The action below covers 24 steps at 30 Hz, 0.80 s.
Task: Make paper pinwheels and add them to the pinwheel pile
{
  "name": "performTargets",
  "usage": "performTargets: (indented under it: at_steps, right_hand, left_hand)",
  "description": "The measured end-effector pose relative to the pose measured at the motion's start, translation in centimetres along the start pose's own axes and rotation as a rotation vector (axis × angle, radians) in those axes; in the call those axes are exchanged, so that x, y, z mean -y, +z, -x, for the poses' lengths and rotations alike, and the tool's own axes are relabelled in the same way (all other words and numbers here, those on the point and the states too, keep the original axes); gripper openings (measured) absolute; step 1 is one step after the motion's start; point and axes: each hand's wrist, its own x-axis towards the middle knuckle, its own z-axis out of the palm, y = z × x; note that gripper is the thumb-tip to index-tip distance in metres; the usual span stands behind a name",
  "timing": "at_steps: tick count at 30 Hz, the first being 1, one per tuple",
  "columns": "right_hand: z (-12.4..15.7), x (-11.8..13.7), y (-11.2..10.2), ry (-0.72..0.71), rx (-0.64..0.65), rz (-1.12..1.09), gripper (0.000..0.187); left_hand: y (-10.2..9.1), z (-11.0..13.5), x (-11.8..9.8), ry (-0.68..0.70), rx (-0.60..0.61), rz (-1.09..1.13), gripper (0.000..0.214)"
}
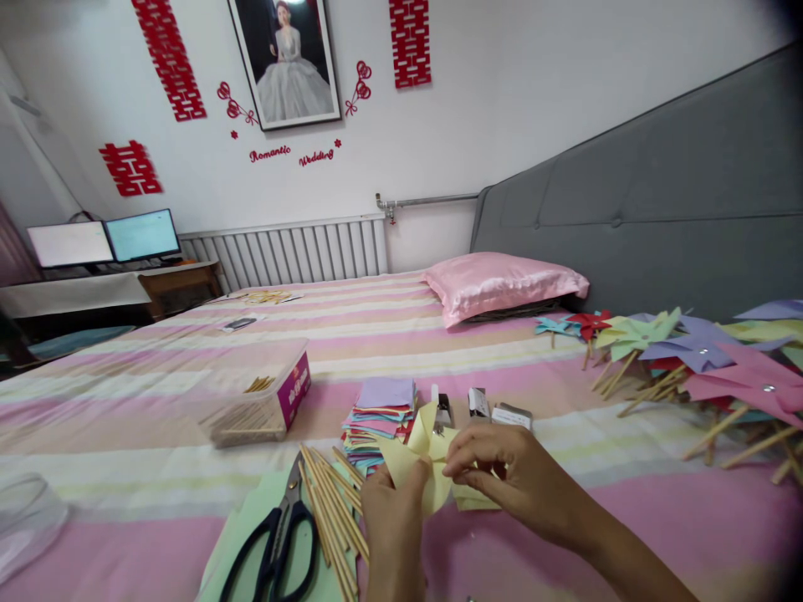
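Head view, nearest first: both hands are together on the yellow paper (419,468), which is held just above the striped bed cover. The left hand (392,518) grips its lower edge from beneath. The right hand (508,477) pinches folded tips at its middle with thumb and forefinger.

The step in hand looks like gathering the cut corners to the centre. Any next move calls for that pinch to keep the tips stacked and aligned.

Just left of the yellow paper lie wooden sticks (332,510) and black-handled scissors (276,543) on a green sheet (242,522). Just behind it are a stack of coloured squares (380,410) and small boxes (480,403).

Farther left of it stands a clear tub (260,405) holding more sticks. Well to its right lies a heap of finished pinwheels (703,351). Beyond it are a pink pillow (502,284) and a radiator (288,251).
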Motion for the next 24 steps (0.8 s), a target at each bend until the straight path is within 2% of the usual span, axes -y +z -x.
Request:
performTargets:
  at_steps: [4, 8, 12, 17, 24]
  right_hand:
    - [-0.1, 0.0, 0.3, -0.015, -0.015, -0.005, 0.017]
    - [-0.2, -0.2, 0.7, 0.086, -0.092, -0.005, 0.014]
    - [-0.2, -0.4, 0.8, 0.144, -0.133, 0.023, 0.001]
    - [-0.3, -0.5, 0.6, 0.125, -0.123, 0.035, 0.01]
    - [-0.2, -0.2, 0.4, 0.059, -0.037, 0.054, 0.021]
  left_hand:
    - [0.2, -0.4, 0.5, 0.048, -0.019, -0.05, 0.01]
    - [0.2, -0.9, 1.3, 0.065, 0.007, -0.078, 0.019]
    - [0.1, -1.0, 1.7, 0.055, 0.049, -0.045, 0.021]
    - [0.1, -1.1, 1.9, 0.03, 0.061, 0.011, 0.021]
    - [0.3, -0.9, 1.5, 0.002, 0.055, 0.058, 0.023]
